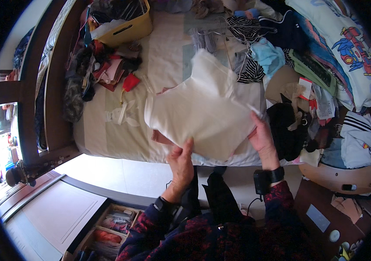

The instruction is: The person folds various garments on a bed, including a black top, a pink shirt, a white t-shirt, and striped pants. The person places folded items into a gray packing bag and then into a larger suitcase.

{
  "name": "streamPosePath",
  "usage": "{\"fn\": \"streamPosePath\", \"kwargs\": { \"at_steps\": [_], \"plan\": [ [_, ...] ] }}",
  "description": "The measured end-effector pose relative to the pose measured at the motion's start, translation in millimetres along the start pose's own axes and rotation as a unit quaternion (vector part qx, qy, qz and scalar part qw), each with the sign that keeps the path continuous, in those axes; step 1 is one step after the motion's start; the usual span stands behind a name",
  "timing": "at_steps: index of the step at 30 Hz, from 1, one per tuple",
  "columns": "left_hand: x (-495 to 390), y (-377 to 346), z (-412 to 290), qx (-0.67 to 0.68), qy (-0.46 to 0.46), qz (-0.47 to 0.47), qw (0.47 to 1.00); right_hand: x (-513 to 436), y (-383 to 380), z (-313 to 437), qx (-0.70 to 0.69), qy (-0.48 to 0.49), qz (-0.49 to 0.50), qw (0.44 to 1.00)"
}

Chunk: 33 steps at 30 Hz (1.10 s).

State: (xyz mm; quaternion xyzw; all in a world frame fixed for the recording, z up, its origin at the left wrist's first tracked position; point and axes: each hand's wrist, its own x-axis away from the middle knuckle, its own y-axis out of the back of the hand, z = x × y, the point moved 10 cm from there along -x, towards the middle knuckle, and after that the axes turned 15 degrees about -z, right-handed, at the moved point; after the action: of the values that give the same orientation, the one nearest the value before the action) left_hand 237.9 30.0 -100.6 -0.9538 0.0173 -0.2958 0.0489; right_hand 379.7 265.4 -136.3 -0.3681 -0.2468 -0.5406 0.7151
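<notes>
A white cloth garment point(201, 107) is spread over the near part of the bed, held up between my two hands. My left hand point(182, 163) pinches its near edge between thumb and fingers. My right hand point(262, 135) grips its right edge, with the fingers partly under the cloth. Reddish-brown fabric point(162, 137) shows beneath the garment's left side. Beyond the garment lies a grey knitted item point(202, 39). To its right are black-and-white striped pieces point(250, 70) and a light blue cloth point(267, 53).
A yellow basket point(128, 31) full of clothes stands at the back left, near a small red pouch point(130, 82). Black cloth point(286, 130) lies right of my right hand. A printed pillow point(348, 49) is at the far right. An open compartmented drawer point(136, 215) sits below left.
</notes>
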Motion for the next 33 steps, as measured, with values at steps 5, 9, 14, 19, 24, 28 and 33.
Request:
{"fn": "streamPosePath", "kwargs": {
  "at_steps": [5, 9, 14, 19, 24, 28, 33],
  "plan": [
    [8, 60, 166, 0.062, 0.327, -0.059, 0.941, -50, 73, -113, 0.092, -0.095, -0.058, 0.99],
    [-7, 100, 196, -0.31, 0.264, 0.028, 0.913, -68, 116, -153, 0.083, -0.097, -0.075, 0.989],
    [-72, 50, 78, -0.442, -0.319, 0.041, 0.837, -63, 119, -154, 0.111, -0.069, -0.048, 0.99],
    [-149, 5, 105, -0.502, -0.233, 0.135, 0.822, -46, 107, -154, 0.198, -0.059, -0.038, 0.978],
    [-161, -28, 140, -0.525, -0.099, 0.31, 0.786, -24, 90, -127, 0.282, 0.04, -0.052, 0.957],
    [-128, -38, 106, -0.489, -0.042, 0.393, 0.778, 9, 77, -100, 0.283, 0.091, -0.038, 0.954],
    [-84, -13, 19, -0.509, -0.125, 0.4, 0.752, 60, 72, -79, 0.276, 0.074, 0.014, 0.958]
  ]
}}
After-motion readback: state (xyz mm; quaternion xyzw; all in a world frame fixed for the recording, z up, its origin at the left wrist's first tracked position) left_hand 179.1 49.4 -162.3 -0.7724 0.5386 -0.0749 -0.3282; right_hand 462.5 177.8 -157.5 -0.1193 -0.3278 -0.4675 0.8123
